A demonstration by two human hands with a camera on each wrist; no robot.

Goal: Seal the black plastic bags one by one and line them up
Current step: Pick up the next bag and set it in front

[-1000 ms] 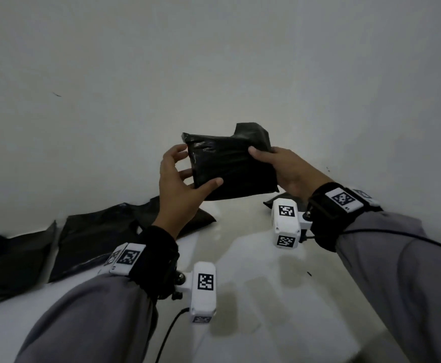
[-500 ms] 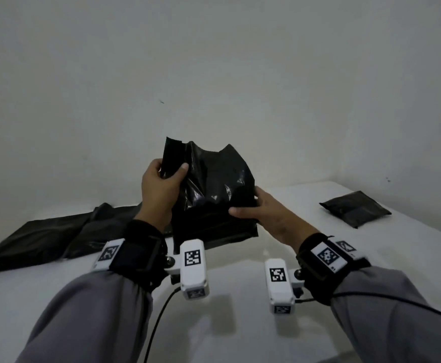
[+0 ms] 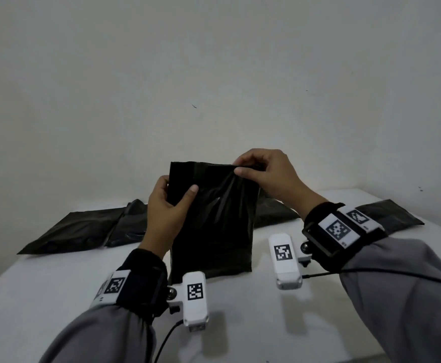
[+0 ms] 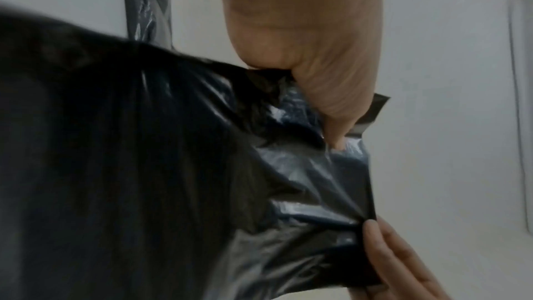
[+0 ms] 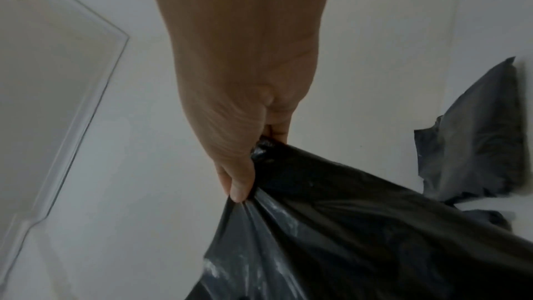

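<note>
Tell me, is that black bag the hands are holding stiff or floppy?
Probably floppy: the black bag wrinkles where the right hand pinches its top. Likely light, since fingertips steady it. It may tip if released; the left hand grips its side.

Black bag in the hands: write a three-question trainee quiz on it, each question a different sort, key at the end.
1. True or false: the held black bag lies flat on the white table.
2. Which part of the bag does the right hand pinch? A) bottom edge B) top edge C) middle of the front
3. Fill in: the left hand grips the bag's upper ____ side.

Key
1. False: it stands upright, bottom edge at the table.
2. B
3. left

Other black bags lie behind it, to the left and far right.
</note>
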